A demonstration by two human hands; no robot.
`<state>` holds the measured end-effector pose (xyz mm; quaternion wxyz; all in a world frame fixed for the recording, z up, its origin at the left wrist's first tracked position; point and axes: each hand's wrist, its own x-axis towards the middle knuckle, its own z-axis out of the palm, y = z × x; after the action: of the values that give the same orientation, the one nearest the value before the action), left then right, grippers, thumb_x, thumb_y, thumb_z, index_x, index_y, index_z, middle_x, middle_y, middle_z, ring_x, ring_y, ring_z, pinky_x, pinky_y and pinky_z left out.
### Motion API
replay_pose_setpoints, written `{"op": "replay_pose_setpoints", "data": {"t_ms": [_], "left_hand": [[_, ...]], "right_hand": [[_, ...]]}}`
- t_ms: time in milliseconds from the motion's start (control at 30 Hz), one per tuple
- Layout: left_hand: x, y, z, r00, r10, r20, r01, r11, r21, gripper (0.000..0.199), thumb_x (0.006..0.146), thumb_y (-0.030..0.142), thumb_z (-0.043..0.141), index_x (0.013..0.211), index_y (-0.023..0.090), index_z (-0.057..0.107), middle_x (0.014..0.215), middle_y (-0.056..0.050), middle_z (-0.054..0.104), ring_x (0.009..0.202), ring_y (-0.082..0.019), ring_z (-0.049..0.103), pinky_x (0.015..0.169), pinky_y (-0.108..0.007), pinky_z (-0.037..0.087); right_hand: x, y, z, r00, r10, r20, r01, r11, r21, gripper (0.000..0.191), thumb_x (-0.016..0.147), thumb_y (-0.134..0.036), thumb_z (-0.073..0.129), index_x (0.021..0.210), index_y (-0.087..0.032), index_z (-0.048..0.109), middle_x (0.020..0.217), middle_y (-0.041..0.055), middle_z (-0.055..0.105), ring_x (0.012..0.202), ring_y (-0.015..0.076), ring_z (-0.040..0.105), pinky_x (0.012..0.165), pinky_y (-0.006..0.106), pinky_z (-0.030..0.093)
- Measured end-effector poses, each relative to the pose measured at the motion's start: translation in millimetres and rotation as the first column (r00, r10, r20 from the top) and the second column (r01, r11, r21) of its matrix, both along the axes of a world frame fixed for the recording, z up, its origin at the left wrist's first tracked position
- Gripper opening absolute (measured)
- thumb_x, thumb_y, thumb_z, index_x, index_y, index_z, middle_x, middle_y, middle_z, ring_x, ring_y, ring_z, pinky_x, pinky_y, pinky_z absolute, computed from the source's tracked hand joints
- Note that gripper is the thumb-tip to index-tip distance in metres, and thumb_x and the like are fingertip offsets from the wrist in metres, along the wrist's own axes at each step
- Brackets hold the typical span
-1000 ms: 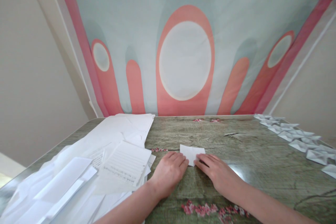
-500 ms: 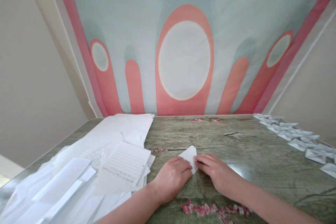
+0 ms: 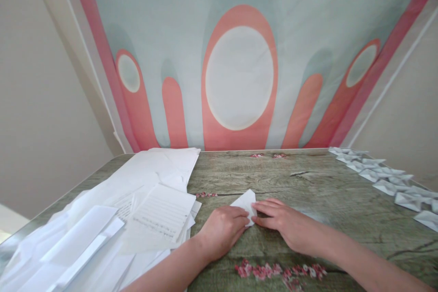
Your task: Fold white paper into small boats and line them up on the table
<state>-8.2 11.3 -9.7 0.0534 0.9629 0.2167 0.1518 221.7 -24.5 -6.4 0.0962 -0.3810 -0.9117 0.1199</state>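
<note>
A small folded piece of white paper [image 3: 245, 200], pointed at its top, lies on the table between my two hands. My left hand [image 3: 224, 228] covers its lower left part, with curled fingers pressing it down. From the other side, my right hand [image 3: 280, 219] grips the paper's right edge with its fingertips and thumb tip, and a gap shows between thumb and fingers. The paper's lower left part is hidden under my left fingers.
Loose white sheets [image 3: 150, 164] pile up on the left, with a lined written sheet [image 3: 164, 214] and folded strips [image 3: 80, 232] on top. Several folded paper pieces [image 3: 386, 187] stand in rows along the right. A patterned backdrop [image 3: 185, 32] rises behind the wood-look table [image 3: 239, 171].
My right thumb has moved down, apart from the fingers, along the paper's edge. My left hand keeps nearly the same place on the paper.
</note>
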Motion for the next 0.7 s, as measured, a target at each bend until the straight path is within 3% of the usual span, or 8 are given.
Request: {"op": "replay_pose_setpoints", "data": {"t_ms": [367,567,700], "left_hand": [[-2.1,0.6,-0.8,1.000,-0.005,0.001,0.005,0.998,-0.056,0.019,0.090,0.020,0.045,0.095,0.018,0.063,0.103,-0.005,0.066,0.096,-0.017,0.061,0.087,-0.027,0.047],[-4.9,4.9,-4.8,1.000,0.010,0.029,-0.007,0.993,-0.115,0.023,0.090,0.018,0.044,0.100,0.020,0.064,0.105,-0.004,0.066,0.096,-0.016,0.061,0.088,-0.026,0.046],[-4.3,8.2,-5.1,0.996,0.048,0.079,-0.035,0.985,-0.169,0.020,0.089,0.020,0.046,0.096,0.020,0.066,0.102,-0.004,0.067,0.091,-0.015,0.062,0.085,-0.025,0.047]], "right_hand": [[-0.2,-5.1,8.5,0.999,0.009,0.038,-0.006,0.997,-0.077,0.072,0.068,0.006,0.043,0.127,-0.035,0.048,0.146,0.0058,0.030,0.131,0.0214,0.031,0.106,0.046,0.023],[4.1,-4.5,4.9,0.999,-0.037,0.001,0.037,0.996,-0.085,0.085,0.060,0.008,0.039,0.140,-0.020,0.030,0.143,0.0079,0.036,0.131,0.0156,0.031,0.108,0.038,0.024],[8.5,0.8,2.5,1.000,-0.005,0.002,0.005,0.994,-0.108,0.079,0.062,0.007,0.038,0.135,-0.024,0.039,0.143,0.0054,0.037,0.130,0.0156,0.033,0.109,0.041,0.021]]}}
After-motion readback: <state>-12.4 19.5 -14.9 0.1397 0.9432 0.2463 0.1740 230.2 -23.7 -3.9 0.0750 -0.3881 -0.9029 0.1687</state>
